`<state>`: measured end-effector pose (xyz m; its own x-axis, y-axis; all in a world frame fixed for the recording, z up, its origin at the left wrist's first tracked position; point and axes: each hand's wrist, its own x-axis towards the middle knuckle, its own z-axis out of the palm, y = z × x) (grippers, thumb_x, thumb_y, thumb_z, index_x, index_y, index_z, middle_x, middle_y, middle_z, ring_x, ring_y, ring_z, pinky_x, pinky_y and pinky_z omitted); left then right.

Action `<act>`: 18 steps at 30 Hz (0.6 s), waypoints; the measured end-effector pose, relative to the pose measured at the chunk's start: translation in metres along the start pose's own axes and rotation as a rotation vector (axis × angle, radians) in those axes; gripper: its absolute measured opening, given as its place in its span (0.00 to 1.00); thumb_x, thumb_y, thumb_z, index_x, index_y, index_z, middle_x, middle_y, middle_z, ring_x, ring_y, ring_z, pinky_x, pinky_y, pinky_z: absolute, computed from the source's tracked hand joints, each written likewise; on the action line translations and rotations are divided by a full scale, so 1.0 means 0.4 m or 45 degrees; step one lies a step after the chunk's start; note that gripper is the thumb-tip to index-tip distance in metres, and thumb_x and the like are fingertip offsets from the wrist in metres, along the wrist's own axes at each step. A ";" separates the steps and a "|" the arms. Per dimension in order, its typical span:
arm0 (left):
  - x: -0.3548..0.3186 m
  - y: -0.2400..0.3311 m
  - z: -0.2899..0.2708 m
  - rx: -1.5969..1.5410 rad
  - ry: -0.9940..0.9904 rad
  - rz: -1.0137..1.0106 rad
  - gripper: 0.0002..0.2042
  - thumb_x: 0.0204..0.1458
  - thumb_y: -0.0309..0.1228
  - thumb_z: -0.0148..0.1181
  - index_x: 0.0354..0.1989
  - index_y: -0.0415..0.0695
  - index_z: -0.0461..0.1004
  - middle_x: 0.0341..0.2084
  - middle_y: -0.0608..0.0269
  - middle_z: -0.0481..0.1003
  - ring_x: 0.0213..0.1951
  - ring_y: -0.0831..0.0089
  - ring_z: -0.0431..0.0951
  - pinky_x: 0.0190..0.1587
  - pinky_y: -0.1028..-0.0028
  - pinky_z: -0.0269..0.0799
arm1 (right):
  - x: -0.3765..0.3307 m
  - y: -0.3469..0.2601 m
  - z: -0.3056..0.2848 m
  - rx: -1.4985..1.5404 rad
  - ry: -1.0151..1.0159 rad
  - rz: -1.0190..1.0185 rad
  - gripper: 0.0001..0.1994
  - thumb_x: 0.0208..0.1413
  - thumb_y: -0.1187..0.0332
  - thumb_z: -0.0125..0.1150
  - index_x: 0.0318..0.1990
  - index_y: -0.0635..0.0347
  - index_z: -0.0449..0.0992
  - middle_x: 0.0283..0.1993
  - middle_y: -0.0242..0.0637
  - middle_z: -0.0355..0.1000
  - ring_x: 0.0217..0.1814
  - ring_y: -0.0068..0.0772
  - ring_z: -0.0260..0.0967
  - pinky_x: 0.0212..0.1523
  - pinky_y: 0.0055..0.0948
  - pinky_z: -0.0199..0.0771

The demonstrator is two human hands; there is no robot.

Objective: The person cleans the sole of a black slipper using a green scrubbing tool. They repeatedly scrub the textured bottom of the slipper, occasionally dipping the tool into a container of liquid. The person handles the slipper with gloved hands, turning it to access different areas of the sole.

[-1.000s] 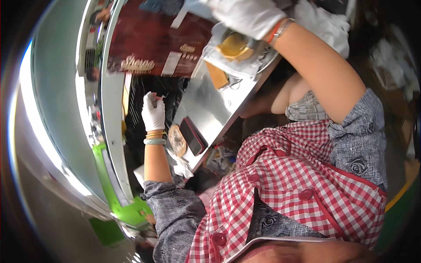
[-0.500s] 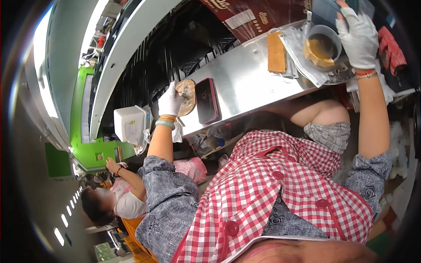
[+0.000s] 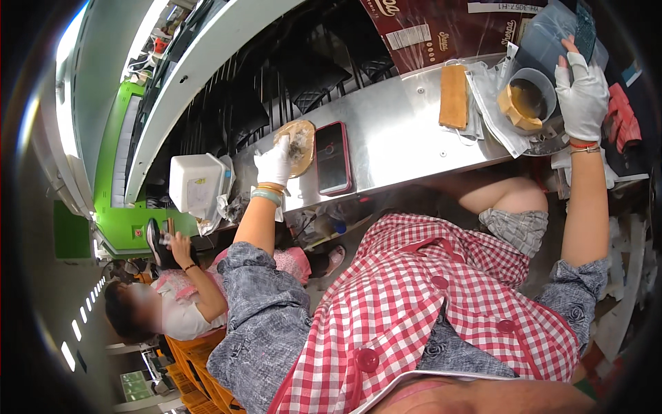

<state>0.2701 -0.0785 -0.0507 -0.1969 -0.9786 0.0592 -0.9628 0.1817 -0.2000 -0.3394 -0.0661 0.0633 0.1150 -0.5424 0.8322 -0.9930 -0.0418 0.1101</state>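
Observation:
My left hand (image 3: 273, 168), in a white glove, is at the left edge of a round tan dish (image 3: 301, 155) with a grey, smeared middle. Its fingers are bunched and reach over the rim; whatever they hold is hidden. A dark phone (image 3: 334, 162) with a pink-red edge lies just right of the dish. On the far right my right hand (image 3: 581, 100), in a white glove with bare fingertips, stretches its fingers apart by a bluish see-through plastic bin (image 3: 552, 41). Below it stands a clear tub (image 3: 549, 88) of brown liquid, a tan block (image 3: 518, 114) against its near side.
On the metal bench (image 3: 393, 131) lie a brown rectangular block (image 3: 453, 96) and white folded sheets (image 3: 503, 117). A burgundy box (image 3: 441, 34) and black quilted pieces (image 3: 310, 79) are behind. A white container (image 3: 196, 183) stands left. Another person (image 3: 193, 297) holds a dark shoe (image 3: 157, 243).
The view has shifted a little. My left hand has moved onto the dish's rim, and my right hand's fingers are lower by the bin. A shoe now shows at the other person's hand.

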 end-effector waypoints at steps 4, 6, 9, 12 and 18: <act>-0.033 0.003 -0.012 0.042 -0.050 0.001 0.25 0.49 0.32 0.51 0.59 0.54 0.59 0.33 0.57 0.77 0.36 0.58 0.78 0.46 0.47 0.65 | -0.004 0.002 -0.011 -0.018 -0.022 0.026 0.14 0.52 0.65 0.57 0.47 0.46 0.74 0.41 0.36 0.74 0.36 0.41 0.70 0.39 0.36 0.70; -0.052 0.002 -0.019 -0.220 -0.049 -0.177 0.26 0.49 0.30 0.52 0.60 0.55 0.59 0.35 0.54 0.76 0.36 0.56 0.78 0.45 0.54 0.68 | -0.001 -0.004 -0.020 -0.015 -0.007 0.021 0.14 0.52 0.66 0.57 0.47 0.46 0.74 0.42 0.35 0.74 0.37 0.41 0.70 0.40 0.36 0.70; -0.070 0.000 -0.021 -0.501 0.156 -0.316 0.26 0.48 0.27 0.52 0.58 0.55 0.60 0.40 0.49 0.74 0.37 0.54 0.77 0.42 0.62 0.71 | 0.004 -0.011 -0.025 0.033 0.068 -0.008 0.14 0.51 0.64 0.58 0.47 0.45 0.74 0.37 0.38 0.74 0.34 0.42 0.70 0.38 0.38 0.70; -0.076 0.026 -0.035 -0.868 0.225 -0.502 0.24 0.46 0.23 0.54 0.56 0.48 0.63 0.47 0.50 0.69 0.42 0.63 0.76 0.45 0.70 0.70 | -0.037 0.018 -0.024 -0.064 -0.057 0.095 0.15 0.50 0.63 0.58 0.48 0.44 0.74 0.28 0.41 0.71 0.29 0.44 0.68 0.32 0.40 0.68; -0.109 0.223 -0.127 -1.205 0.376 -0.184 0.21 0.50 0.17 0.48 0.55 0.32 0.62 0.51 0.53 0.66 0.51 0.67 0.70 0.53 0.71 0.65 | -0.057 0.033 -0.050 0.036 -0.122 0.118 0.15 0.45 0.67 0.58 0.45 0.49 0.74 0.26 0.42 0.70 0.28 0.45 0.67 0.32 0.40 0.66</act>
<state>0.1832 -0.0147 -0.0213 0.0191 -0.9576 0.2874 -0.7067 0.1904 0.6814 -0.3545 -0.0375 0.0568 0.0213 -0.6228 0.7821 -0.9998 -0.0110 0.0185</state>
